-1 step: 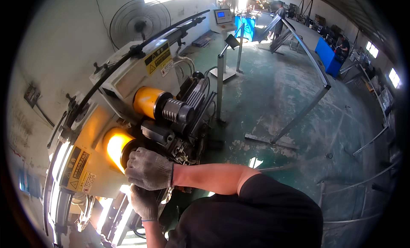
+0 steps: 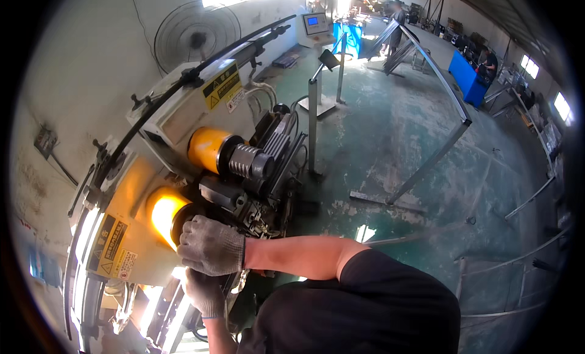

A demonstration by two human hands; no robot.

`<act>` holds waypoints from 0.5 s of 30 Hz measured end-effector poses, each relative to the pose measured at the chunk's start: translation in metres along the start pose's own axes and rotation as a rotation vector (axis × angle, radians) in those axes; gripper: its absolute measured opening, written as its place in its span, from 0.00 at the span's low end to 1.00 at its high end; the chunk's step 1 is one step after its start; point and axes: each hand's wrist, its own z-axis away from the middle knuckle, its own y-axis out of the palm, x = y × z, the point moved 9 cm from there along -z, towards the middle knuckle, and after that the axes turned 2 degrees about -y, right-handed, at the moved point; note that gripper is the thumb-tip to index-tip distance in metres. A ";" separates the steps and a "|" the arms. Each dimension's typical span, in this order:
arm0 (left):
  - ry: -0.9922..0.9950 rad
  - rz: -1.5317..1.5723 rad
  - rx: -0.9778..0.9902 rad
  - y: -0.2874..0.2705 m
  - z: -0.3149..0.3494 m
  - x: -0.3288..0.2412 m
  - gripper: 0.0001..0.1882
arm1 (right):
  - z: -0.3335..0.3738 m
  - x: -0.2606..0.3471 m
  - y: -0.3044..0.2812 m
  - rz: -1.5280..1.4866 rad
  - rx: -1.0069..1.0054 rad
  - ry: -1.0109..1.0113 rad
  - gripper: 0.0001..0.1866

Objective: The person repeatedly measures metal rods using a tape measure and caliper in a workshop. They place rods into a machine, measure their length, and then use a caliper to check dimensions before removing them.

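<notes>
My right hand (image 2: pixel 211 245), in a grey knit glove, is closed in a fist-like grip at the dark end of the lower motor unit. What it grips is hidden from view. Just below it is my left hand (image 2: pixel 204 293), gloved too, its fingers covered by the right hand, so their state does not show. The lower yellow cylinder (image 2: pixel 163 214), brightly lit, is right beside my hands. Above it, a second yellow cylinder (image 2: pixel 209 150) carries a dark collar and a ribbed metal spindle (image 2: pixel 250 162). Both cylinders stick out of pale machine housings.
Warning labels (image 2: pixel 222 85) mark the housings, and a dark rail (image 2: pixel 146 113) runs over them. A wall fan (image 2: pixel 196 40) stands behind. Metal posts (image 2: pixel 312 125) and a long square-tube frame (image 2: pixel 429 162) stand on the green floor. Two people are far off near blue workbenches (image 2: pixel 468 79).
</notes>
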 end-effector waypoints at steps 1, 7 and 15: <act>-0.020 0.031 0.006 -0.006 0.000 -0.003 0.14 | 0.001 -0.001 0.000 -0.010 -0.017 0.008 0.11; -0.182 0.454 -0.132 -0.030 0.039 0.041 0.27 | 0.041 0.011 -0.048 -0.295 -0.193 0.132 0.10; -0.255 0.598 0.245 0.027 0.080 -0.059 0.30 | 0.156 -0.015 -0.020 -0.651 0.343 0.866 0.15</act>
